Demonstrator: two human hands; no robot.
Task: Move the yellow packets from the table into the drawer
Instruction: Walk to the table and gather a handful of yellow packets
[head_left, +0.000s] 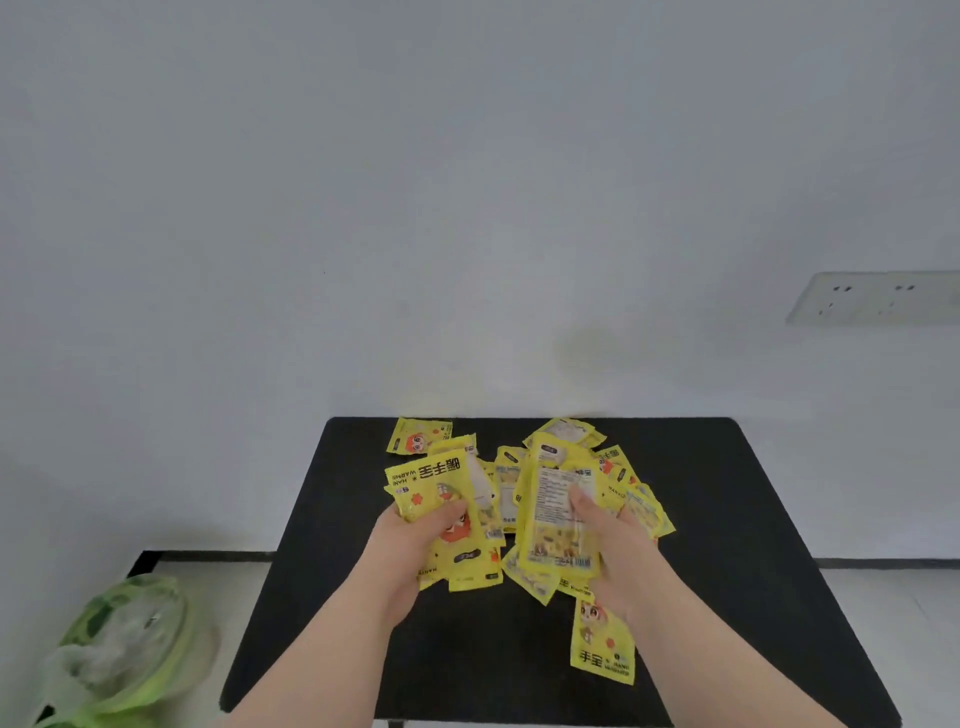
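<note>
Several yellow packets (511, 475) lie in a loose heap on the middle of the black table (727, 519). My left hand (415, 545) grips a stack of yellow packets (441, 488), thumb across the front. My right hand (618, 545) grips another stack of packets (556, 519) held upright above the heap. One single packet (602, 644) lies flat near the front of the table, beside my right forearm. Another packet (418, 436) sits alone at the far left of the heap. No drawer is in view.
A green and white plastic bag (119, 654) sits on the floor at the lower left, beside the table. A white wall stands right behind the table, with a socket strip (878, 297) on it at the right.
</note>
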